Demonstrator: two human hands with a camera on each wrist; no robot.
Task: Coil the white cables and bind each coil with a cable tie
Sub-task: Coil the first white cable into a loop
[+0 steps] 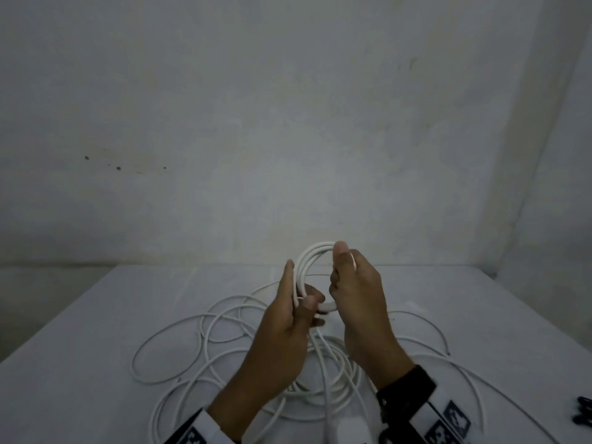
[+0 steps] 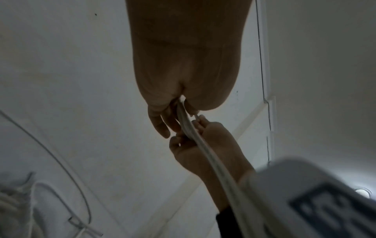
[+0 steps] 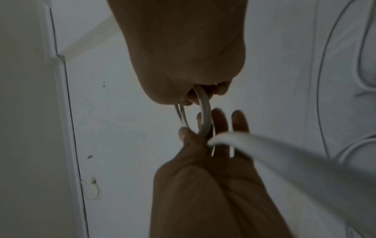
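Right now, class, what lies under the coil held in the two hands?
Under the coil loose white cable sprawls in loops on the table. The hands and forearms cover part of that heap, so the rest cannot be seen.

The head camera looks down from above at the counter (image 1: 96, 331) and a wall. Each wrist camera sits close under its hand, looking up. All three show the cable ring (image 1: 309, 261).
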